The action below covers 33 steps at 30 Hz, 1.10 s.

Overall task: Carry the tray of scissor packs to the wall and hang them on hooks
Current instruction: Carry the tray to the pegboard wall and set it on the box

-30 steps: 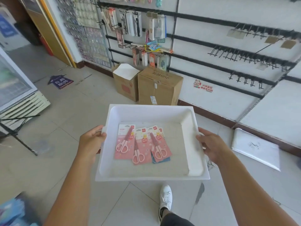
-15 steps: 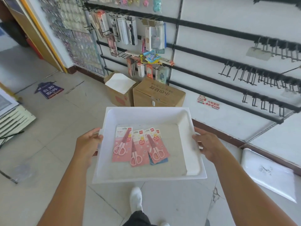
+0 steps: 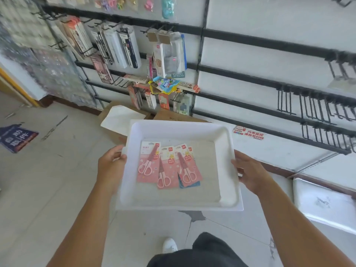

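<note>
I hold a white plastic tray [image 3: 229, 162] level in front of me. My left hand [image 3: 110, 164] grips its left rim and my right hand [image 3: 248, 170] grips its right rim. Inside lie three pink scissor packs [image 3: 167, 166] fanned side by side, with a blue card peeking out under the rightmost one. The wall ahead carries black rails with bare hooks [image 3: 316, 108] at the right, a short way beyond the tray.
Stationery packs [image 3: 123, 47] hang on hooks at the left of the wall. Two cardboard boxes [image 3: 117, 116] stand on the floor under them, just past the tray. A white flat tray or lid [image 3: 323, 205] lies on the floor at the right. A blue floor sticker [image 3: 17, 137] is far left.
I have walked closer to the wall; the hanging goods and boxes now loom larger and the tray partly covers the boxes. Both hands keep the same grip on the tray.
</note>
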Tool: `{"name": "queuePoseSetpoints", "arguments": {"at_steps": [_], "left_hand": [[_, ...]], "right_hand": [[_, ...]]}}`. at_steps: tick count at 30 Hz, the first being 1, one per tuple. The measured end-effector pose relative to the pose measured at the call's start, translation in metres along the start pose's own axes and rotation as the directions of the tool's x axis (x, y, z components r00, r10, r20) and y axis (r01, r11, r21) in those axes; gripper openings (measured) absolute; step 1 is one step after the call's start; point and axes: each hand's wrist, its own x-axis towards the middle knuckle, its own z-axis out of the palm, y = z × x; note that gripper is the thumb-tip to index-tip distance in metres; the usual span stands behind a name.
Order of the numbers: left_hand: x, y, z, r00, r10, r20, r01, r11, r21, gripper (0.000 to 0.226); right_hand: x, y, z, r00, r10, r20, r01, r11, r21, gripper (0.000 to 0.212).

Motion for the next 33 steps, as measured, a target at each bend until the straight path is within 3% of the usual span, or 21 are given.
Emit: {"name": "queuePoseSetpoints", "arguments": {"at_steps": [6, 15, 24, 33], "left_hand": [[0.093, 0.047, 0.030, 0.970, -0.105, 0.217, 0.079, 0.989, 0.127, 0.035], [0.206, 0.072, 0.108, 0.947, -0.183, 0.263, 0.143, 0.976, 0.164, 0.039], [0.301, 0.075, 0.147, 0.882, -0.267, 0.388, 0.192, 0.956, 0.222, 0.041], [0.386, 0.067, 0.172, 0.807, -0.326, 0.493, 0.180, 0.930, 0.320, 0.042]], "right_hand": [[0.075, -0.039, 0.001, 0.998, 0.047, -0.046, -0.044, 0.998, 0.050, 0.037], [0.188, -0.089, -0.010, 0.992, 0.108, -0.063, -0.104, 0.992, 0.070, 0.043], [0.242, -0.101, 0.008, 0.981, 0.139, -0.136, -0.132, 0.989, 0.061, 0.036], [0.261, -0.073, 0.051, 0.907, 0.248, -0.342, -0.204, 0.966, 0.160, 0.043]]}}
